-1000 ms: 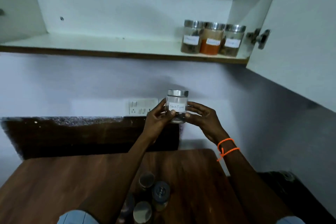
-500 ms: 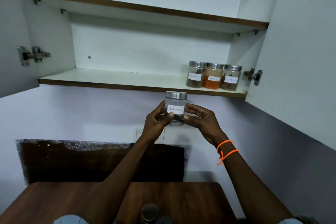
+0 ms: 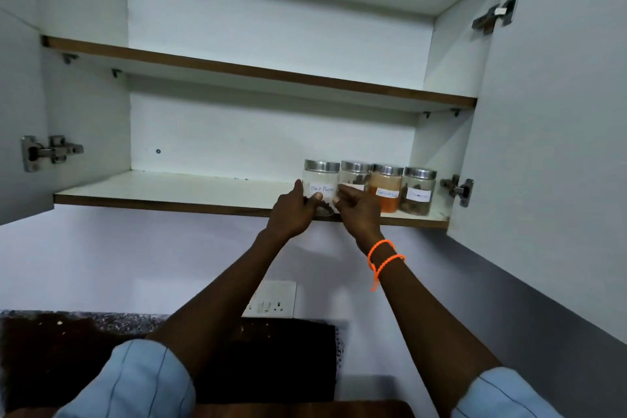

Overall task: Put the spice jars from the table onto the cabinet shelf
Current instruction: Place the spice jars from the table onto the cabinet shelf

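Since the pepper jar is resting at the front of the lower shelf, these lines are describing it from there.

Where it is sitting: the pepper jar [image 3: 320,185] is standing upright on the lower shelf [image 3: 169,195], just left of a row of three jars [image 3: 386,188] and close against the nearest of them.

Left hand: the left hand [image 3: 295,210] is gripping the jar's left side, its fingers [image 3: 299,187] curling round the wall and the thumb pressing below the label.

Right hand: the right hand [image 3: 358,210] is pinching the jar's right side, fingers bent in front of the neighbouring jar.

How it is looking: clear and round, a brushed metal lid, a white handwritten label reading "Black Pepper"; dark contents are showing only low down, so it is looking mostly empty.

How it is likely handling: probably light, stiff, and smooth enough to slip; it is looking like glass, so breakable if it is tipping off the edge.

Where to be holding it: the side walls below the lid, as both hands are doing, seem safest.

Elsewhere: the upper shelf [image 3: 258,71] and the open cabinet doors [image 3: 549,146] are framing the view; only a strip of the bench [image 3: 305,410] is showing.
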Demonstrator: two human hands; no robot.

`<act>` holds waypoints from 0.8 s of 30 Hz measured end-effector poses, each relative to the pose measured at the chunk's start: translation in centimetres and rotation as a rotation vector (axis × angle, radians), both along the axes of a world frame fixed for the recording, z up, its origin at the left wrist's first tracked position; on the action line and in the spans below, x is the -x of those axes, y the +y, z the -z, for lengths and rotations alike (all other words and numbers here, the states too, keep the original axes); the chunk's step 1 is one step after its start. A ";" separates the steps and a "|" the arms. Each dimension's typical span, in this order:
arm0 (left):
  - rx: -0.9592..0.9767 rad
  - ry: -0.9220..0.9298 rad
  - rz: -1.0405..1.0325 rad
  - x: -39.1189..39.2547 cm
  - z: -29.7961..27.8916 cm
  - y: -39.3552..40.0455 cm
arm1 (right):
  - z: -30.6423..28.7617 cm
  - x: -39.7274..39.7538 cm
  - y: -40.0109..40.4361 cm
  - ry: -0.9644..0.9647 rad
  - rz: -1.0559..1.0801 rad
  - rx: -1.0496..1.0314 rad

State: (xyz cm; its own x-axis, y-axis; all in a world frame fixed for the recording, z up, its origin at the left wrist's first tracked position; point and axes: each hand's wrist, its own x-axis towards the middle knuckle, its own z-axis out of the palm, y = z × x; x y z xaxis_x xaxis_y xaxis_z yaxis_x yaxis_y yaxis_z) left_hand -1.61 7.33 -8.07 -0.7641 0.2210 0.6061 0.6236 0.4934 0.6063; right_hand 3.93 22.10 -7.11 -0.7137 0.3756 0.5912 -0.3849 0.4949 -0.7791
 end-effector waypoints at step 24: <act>0.027 0.367 -0.256 2.8 5.7 2.9 | 6.1 2.7 -0.3 0.178 0.222 -0.158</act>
State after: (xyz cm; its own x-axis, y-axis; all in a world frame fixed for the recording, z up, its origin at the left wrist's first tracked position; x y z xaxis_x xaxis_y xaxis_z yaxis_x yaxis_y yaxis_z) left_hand -4.43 10.20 -13.76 -0.5313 0.0724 0.8441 0.6508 0.6728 0.3519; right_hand 1.21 21.77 -13.25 -0.5054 0.4037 0.7627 -0.3773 0.6915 -0.6160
